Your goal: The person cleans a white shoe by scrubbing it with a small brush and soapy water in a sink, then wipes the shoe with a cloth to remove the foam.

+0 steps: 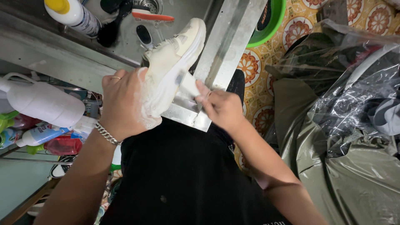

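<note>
Over the steel sink (227,54), the left hand (123,104) grips a soapy white sneaker (173,62) while the right hand (221,108) presses a small white brush (188,84) against its sole.

We count one cream sneaker (173,62), which serves as our landmark, and two hands on it: one left hand (123,104) wrapped around its heel end, one right hand (221,106) just right of it holding one small white brush (188,83) against the sole. Above the sneaker, in one steel sink (233,37), we count two more brushes: one black (111,25), one white with an orange edge (152,16). Up and left of the sneaker lies one white bottle with a yellow cap (73,14). Left of it we see one large white jug (43,102). Up and right sits one green basin (271,21). Far right we count one clear plastic bag (358,83).
</note>
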